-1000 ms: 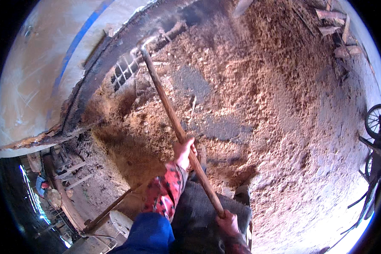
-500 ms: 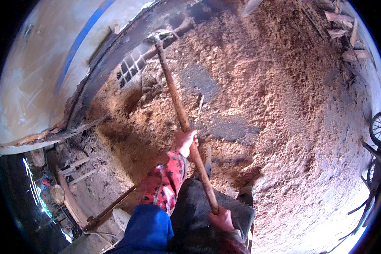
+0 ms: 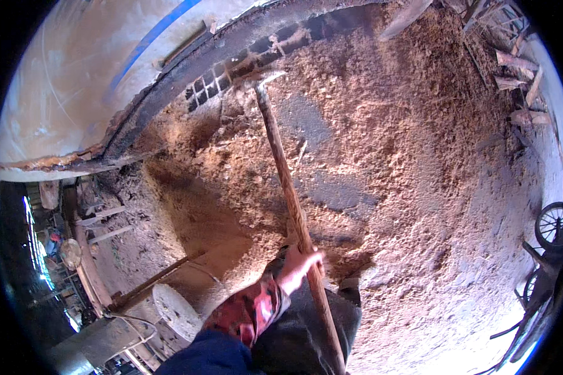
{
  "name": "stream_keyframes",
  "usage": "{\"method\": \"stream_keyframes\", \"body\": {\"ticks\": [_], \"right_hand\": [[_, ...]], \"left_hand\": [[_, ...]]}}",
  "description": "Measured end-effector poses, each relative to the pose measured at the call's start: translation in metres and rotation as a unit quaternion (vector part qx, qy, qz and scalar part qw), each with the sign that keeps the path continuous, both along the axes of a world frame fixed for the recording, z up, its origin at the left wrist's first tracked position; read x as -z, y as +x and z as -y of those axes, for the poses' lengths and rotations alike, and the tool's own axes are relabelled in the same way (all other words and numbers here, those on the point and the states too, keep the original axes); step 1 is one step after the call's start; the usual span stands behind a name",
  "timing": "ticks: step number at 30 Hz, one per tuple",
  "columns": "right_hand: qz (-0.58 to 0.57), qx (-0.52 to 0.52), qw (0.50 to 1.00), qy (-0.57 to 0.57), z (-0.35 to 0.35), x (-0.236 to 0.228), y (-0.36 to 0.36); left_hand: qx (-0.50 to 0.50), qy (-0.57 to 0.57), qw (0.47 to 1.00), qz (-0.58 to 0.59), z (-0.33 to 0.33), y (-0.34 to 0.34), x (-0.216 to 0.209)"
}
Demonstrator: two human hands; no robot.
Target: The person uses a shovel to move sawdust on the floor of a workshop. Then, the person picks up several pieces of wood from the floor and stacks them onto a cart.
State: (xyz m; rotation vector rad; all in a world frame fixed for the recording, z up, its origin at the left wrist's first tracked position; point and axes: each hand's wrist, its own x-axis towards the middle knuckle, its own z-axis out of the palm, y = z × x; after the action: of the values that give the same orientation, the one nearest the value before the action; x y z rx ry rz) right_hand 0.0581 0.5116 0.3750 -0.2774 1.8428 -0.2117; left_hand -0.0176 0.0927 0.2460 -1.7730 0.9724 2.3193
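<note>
Wooden, the long handle slants over loose brown material, its pale head near a grating, contact hard to tell. The left hand grips the handle; the right hand is unseen. Steady, low pulls should work best.

I'm standing in what looks like a rough shed or farm outbuilding, though I can't tell which. Crumbly brown ground spreads all around. A stained wall with a blue stripe bulges at ten o'clock, wood pieces lie at two, a spoked wheel shows at three, and a long beam lies at eight.
</note>
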Motion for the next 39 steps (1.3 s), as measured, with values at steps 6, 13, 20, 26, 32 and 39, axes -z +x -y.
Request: {"method": "stream_keyframes", "body": {"ticks": [6, 13, 20, 26, 32, 39], "right_hand": [[0.016, 0.003, 0.999, 0.044, -0.022, -0.030, -0.021], [0.013, 0.004, 0.997, 0.077, -0.030, -0.063, -0.050], [-0.013, -0.027, 0.994, 0.108, -0.026, -0.101, -0.085], [-0.019, -0.049, 0.988, 0.146, 0.000, -0.128, -0.111], [0.006, -0.070, 0.983, 0.169, 0.029, -0.140, -0.128], [0.058, -0.090, 0.978, 0.179, 0.000, -0.145, -0.150]], "left_hand": [[-0.102, -0.060, 0.993, -0.013, 0.094, -0.032, 0.064], [-0.070, -0.113, 0.987, 0.094, 0.013, 0.008, 0.052], [-0.120, -0.007, 0.990, 0.073, -0.062, 0.044, 0.023], [-0.253, 0.163, 0.952, -0.048, -0.041, 0.044, -0.021], [-0.293, 0.258, 0.912, -0.123, 0.010, 0.079, -0.051], [-0.316, 0.158, 0.934, 0.059, 0.009, 0.100, -0.004]]}}
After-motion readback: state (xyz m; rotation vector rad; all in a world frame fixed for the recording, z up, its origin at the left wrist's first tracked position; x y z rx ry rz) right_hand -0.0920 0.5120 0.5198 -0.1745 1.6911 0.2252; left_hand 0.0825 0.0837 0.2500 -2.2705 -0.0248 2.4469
